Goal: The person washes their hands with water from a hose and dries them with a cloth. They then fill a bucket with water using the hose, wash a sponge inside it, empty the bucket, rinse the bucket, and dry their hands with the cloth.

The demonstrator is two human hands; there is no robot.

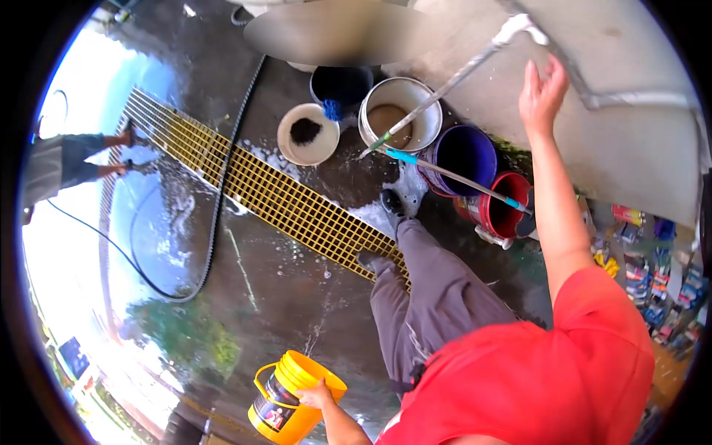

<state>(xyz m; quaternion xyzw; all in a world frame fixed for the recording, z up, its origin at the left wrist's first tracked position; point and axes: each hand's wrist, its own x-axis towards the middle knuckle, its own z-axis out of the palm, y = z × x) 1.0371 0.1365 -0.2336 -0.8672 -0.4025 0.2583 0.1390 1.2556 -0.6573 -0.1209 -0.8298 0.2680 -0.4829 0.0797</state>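
Observation:
My left hand [317, 395] grips a yellow bucket [308, 423] by its side near the rim. The bucket is tilted, with its handle hanging out and a dark label on its wall. My right hand [544, 95] is raised with its fingers apart, holding nothing. Just above its fingertips is the white curved end [521, 28] of a pole [463, 74], which slants down across a white bucket [400, 87] containing brownish liquid. A turquoise-and-grey handle [463, 180] lies over a purple bucket [466, 152] and a red bucket [508, 215].
A yellow grating [274, 200] crosses the wet, soapy floor under my feet. A black hose [220, 194] loops over it. Near the wall stand a pale tub [320, 148] and a dark bucket [343, 83]. A person [74, 159] stands at left; bottles [656, 282] crowd the right.

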